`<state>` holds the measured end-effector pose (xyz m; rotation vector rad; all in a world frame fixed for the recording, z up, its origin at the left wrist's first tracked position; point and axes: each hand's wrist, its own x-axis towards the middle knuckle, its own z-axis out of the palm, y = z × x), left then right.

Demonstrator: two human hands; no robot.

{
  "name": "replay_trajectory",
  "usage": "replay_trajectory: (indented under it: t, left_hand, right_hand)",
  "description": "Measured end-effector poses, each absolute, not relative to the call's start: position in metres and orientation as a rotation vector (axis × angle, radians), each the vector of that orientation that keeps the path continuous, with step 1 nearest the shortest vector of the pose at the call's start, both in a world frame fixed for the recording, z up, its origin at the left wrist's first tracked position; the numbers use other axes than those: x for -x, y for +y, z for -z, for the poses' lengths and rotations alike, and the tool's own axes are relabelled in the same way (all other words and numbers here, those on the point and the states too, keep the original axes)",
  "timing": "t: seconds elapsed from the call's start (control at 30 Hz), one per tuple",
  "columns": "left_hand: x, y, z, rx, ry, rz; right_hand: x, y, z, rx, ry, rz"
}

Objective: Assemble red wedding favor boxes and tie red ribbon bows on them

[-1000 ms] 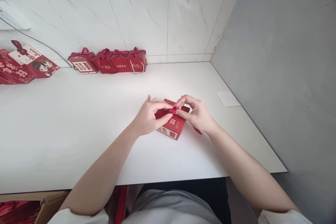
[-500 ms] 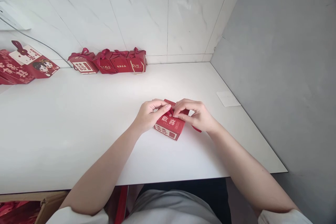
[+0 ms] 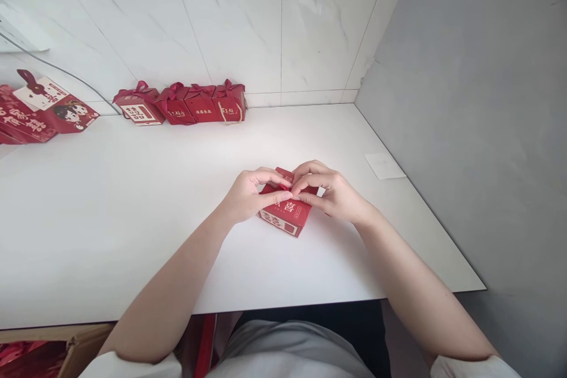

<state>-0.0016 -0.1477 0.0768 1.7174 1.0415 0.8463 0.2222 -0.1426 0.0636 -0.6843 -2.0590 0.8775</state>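
A small red gift box (image 3: 287,217) with gold characters sits on the white table (image 3: 133,207) in front of me. My left hand (image 3: 248,195) and my right hand (image 3: 333,191) meet over its top, fingertips pinched together on the red ribbon (image 3: 284,186) there. Most of the ribbon is hidden under my fingers. Both hands rest against the box's upper edges.
Several finished red gift boxes with ribbon bows (image 3: 181,103) stand in a row against the marble wall at the back. Larger red boxes (image 3: 39,112) lie at the far left. A white paper slip (image 3: 384,165) lies near the grey right wall. A cardboard carton (image 3: 66,354) is below the table's front edge.
The hands have closed tighter over the box top. The ribbon tail that hung out below my right hand is no longer in sight. The box has stayed in place.
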Motion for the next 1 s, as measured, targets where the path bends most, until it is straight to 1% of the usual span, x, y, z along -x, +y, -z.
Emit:
replay_trajectory:
  t: [0.23,0.37,0.5,0.63,0.83,1.0]
  left_hand:
    - [0.001,-0.152,-0.084,-1.933,1.048,-0.862]
    - [-0.006,-0.163,-0.088,-2.23,1.059,-0.999]
    - [-0.013,-0.169,-0.086,-2.409,1.125,-1.102]
    - [-0.014,-0.168,-0.082,-2.462,1.132,-1.144]
    - [-0.008,-0.162,-0.079,-2.405,1.035,-1.144]
    - [-0.004,-0.158,-0.074,-2.41,0.972,-1.17]
  right_hand:
    - [-0.23,-0.136,-0.068,0.702,-1.904,-1.213]
    - [-0.227,-0.133,-0.063,0.851,-1.825,-1.169]
    - [-0.217,-0.137,-0.059,0.795,-1.872,-1.204]
    - [-0.213,-0.139,-0.058,0.768,-1.833,-1.272]
    - [-0.215,-0.135,-0.057,0.693,-1.742,-1.537]
    - [-0.211,-0.136,-0.055,0.721,-1.61,-1.604]
